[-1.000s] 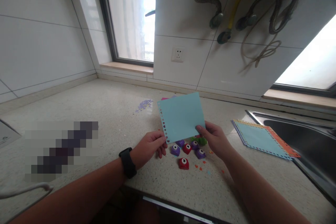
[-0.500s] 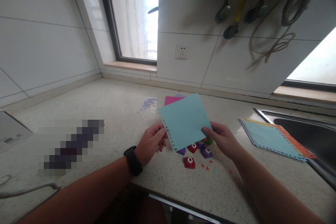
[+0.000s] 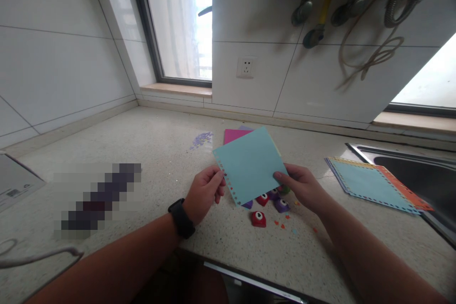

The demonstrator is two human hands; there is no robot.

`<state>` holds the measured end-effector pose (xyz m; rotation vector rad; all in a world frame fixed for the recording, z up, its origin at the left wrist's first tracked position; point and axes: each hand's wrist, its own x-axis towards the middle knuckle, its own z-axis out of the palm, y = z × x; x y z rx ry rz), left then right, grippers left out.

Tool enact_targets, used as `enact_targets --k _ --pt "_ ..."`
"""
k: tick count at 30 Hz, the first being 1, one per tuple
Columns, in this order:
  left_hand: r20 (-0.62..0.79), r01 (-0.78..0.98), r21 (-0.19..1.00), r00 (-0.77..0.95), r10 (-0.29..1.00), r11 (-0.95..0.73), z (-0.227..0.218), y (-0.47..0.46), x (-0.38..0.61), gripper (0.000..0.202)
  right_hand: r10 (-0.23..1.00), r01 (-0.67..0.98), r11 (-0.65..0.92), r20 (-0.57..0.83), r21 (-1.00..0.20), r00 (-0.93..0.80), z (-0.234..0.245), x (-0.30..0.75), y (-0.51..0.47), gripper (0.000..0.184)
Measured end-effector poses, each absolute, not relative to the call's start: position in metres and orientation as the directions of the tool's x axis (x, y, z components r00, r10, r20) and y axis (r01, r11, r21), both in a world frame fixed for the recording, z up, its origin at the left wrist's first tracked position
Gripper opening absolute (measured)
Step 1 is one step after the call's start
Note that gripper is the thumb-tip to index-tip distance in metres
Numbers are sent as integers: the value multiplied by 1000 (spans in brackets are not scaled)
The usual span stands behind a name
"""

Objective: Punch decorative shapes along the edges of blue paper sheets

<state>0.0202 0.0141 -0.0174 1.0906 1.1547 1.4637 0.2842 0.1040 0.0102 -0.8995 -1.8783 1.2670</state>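
Note:
A light blue sheet of paper [image 3: 251, 164] is held up over the counter, with a row of small punched holes along its left edge. My left hand [image 3: 206, 190] pinches that holed edge between thumb and fingers. On the opposite side, my right hand [image 3: 301, 183] grips the lower right edge, thumb on top. Beneath and in front of the paper lie several craft punches: a red punch [image 3: 258, 219] nearest me, a purple punch [image 3: 282, 204] and others partly covered by the sheet. Small orange paper cutouts [image 3: 283, 223] are scattered beside them.
Behind the sheet lies pink paper [image 3: 235, 136], near a pile of purple cutouts [image 3: 202, 140]. Hole-edged coloured sheets [image 3: 370, 181] are stacked at the right, by the sink [image 3: 409, 171]. A white box [image 3: 17, 180] stands at the far left; a blurred dark object [image 3: 101, 197] lies nearer.
Both hands keep their hold on the blue sheet, which has shifted very slightly. The camera view has moved a little.

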Motion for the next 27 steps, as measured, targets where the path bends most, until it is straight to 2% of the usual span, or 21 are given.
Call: enact_targets --k 27 --pt "100 -168 979 -99 990 -115 -17 14 21 26 849 88 235 161 -968 -504 2 290 110 29"
